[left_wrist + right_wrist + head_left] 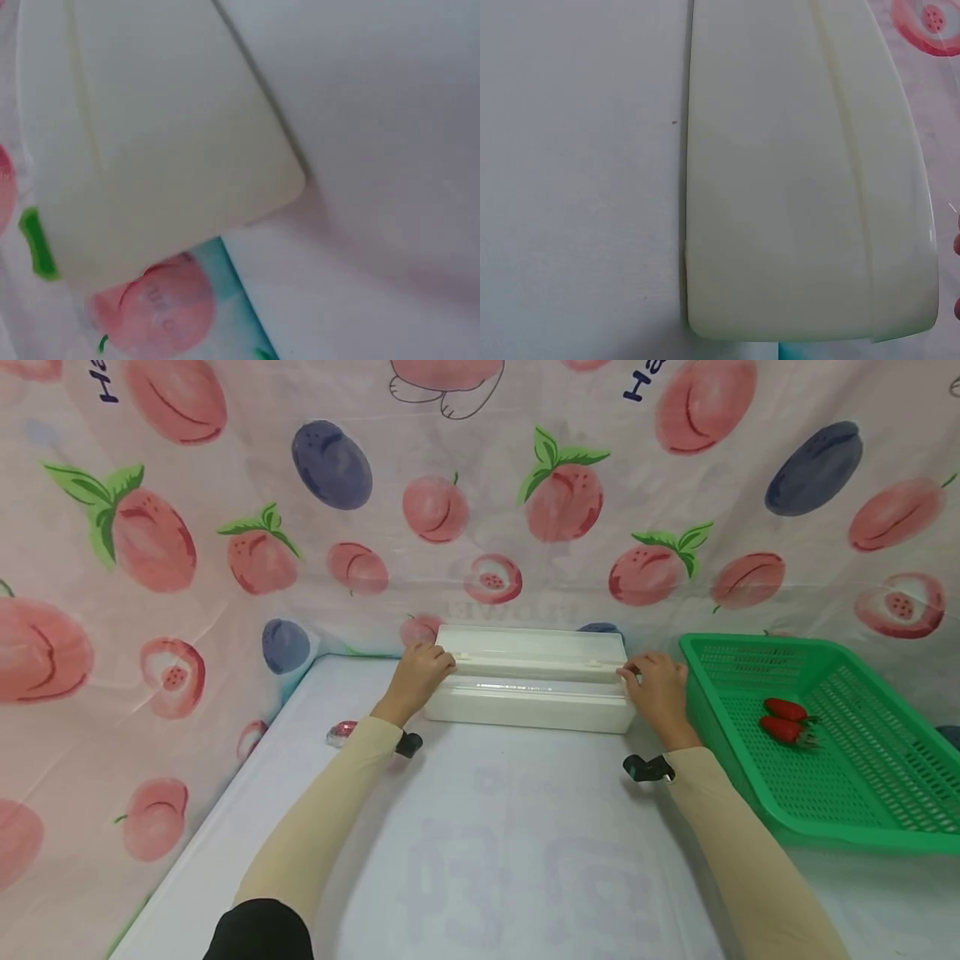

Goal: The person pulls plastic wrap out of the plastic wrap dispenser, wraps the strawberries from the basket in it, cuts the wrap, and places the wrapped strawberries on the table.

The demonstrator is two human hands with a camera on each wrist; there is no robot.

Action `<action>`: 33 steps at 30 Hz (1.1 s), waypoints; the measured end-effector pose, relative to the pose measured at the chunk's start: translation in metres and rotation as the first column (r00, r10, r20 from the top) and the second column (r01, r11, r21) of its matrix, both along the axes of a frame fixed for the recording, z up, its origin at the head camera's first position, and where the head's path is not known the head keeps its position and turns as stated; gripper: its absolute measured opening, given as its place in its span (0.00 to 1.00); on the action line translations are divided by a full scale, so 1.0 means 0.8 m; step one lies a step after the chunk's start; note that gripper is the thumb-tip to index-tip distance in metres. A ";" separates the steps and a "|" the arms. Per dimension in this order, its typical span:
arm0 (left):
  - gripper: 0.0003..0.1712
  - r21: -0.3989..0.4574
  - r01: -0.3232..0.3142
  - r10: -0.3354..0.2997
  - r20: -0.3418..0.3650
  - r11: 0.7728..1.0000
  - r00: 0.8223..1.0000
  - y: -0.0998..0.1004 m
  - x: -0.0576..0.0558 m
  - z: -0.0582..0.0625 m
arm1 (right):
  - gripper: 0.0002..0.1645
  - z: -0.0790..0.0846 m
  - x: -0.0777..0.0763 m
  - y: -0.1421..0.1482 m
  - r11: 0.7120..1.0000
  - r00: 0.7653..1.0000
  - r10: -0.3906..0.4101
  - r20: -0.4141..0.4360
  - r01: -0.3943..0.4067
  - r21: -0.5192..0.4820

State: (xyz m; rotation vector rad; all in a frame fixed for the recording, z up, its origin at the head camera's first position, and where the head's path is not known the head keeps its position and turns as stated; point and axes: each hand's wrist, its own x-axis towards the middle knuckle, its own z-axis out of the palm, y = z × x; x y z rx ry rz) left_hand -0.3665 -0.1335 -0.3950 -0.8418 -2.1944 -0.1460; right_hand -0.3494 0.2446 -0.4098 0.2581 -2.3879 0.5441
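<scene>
A long white box that looks like a cling film dispenser (528,710) lies at the back of the table, its lid (528,642) tilted back against the cloth. A pale bar (536,668) runs across the opening, with a shiny strip in front of it. At the bar's left end the fingers of my left hand (422,681) grip the edge. My right hand (658,693) pinches the other end with thumb and fingertips. Whether film lies under the fingers is too small to tell. Both wrist views show the smooth front of the dispenser (172,142) (780,165).
To the right stands a green plastic basket (862,814) with two red fruits (783,729), perhaps strawberries, inside. A small red item in clear wrap (341,732) is partly behind the left sleeve. The fruit-patterned cloth (450,585) hangs directly behind the dispenser. Both wrists wear black cameras (647,768).
</scene>
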 end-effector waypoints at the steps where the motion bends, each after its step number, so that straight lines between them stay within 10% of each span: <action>1: 0.05 0.005 0.046 -0.046 0.036 0.999 0.998 -0.003 0.000 0.002 | 0.11 0.000 0.000 0.000 1.000 1.000 -0.001 -0.015 0.001 -0.003; 7: 0.07 -0.002 0.180 -0.172 0.284 0.984 0.943 -0.013 0.006 0.022 | 0.11 0.001 0.002 -0.001 1.000 0.998 -0.005 -0.064 0.004 -0.016; 14: 0.04 -0.095 0.106 -0.065 0.363 0.990 0.930 -0.009 0.017 0.042 | 0.12 0.007 0.004 -0.003 1.000 0.997 -0.021 -0.072 0.020 -0.011; 23: 0.05 -0.154 -0.081 0.090 0.059 0.985 0.994 -0.009 0.019 0.035 | 0.12 0.010 0.008 -0.005 1.000 0.990 -0.014 -0.143 0.013 -0.010; 33: 0.10 -0.034 -0.199 0.189 -0.191 0.979 0.963 -0.009 0.024 0.020 | 0.12 0.010 0.012 -0.007 1.000 0.962 -0.023 -0.272 0.024 0.002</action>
